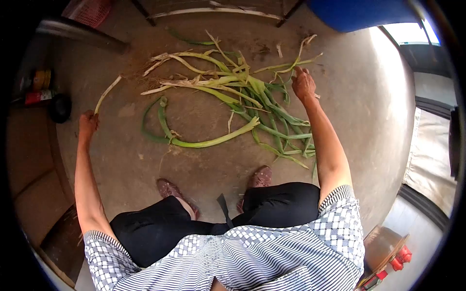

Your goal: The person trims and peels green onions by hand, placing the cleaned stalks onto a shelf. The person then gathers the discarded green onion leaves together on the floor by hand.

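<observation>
Left hand (88, 124) grips one stalk (108, 94) left of the leek pile (260, 88) — many still heaped; right hand (303, 83), at its right, grip unclear.

Glare on floor (383, 87) at right, dim left, fisheye-curved edges

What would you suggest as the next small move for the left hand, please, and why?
I would probably lower the pale stalk onto the floor at the left: the left hand holds it apart from the heap of greens, there is bare floor beside it, and the right hand is away at the heap's right edge.
</observation>
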